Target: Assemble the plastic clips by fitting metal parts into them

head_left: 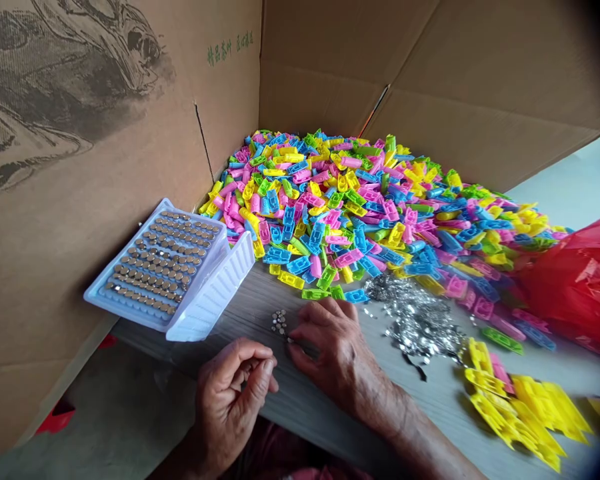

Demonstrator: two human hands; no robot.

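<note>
My left hand (pixel 237 400) is held above the front edge of the table, its thumb and forefinger pinched together. Whatever those fingers hold, if anything, is hidden. My right hand (pixel 330 343) rests low over the table beside a small heap of button cells (pixel 279 321). At its thumb and fingertips sits one small shiny button cell (pixel 289 340). To the left, a white plastic tray (pixel 94 293) carries rows of button cells (pixel 155 270). Right of my right hand lies a pile of thin silvery metal pieces (pixel 423 317).
A large heap of pink, blue, yellow and green plastic casings (pixel 330 207) fills the back of the grey table (pixel 380 427). Cardboard walls (pixel 145 153) stand left and behind. At right are a red plastic bag (pixel 580 287) and several yellow casings (pixel 520 407).
</note>
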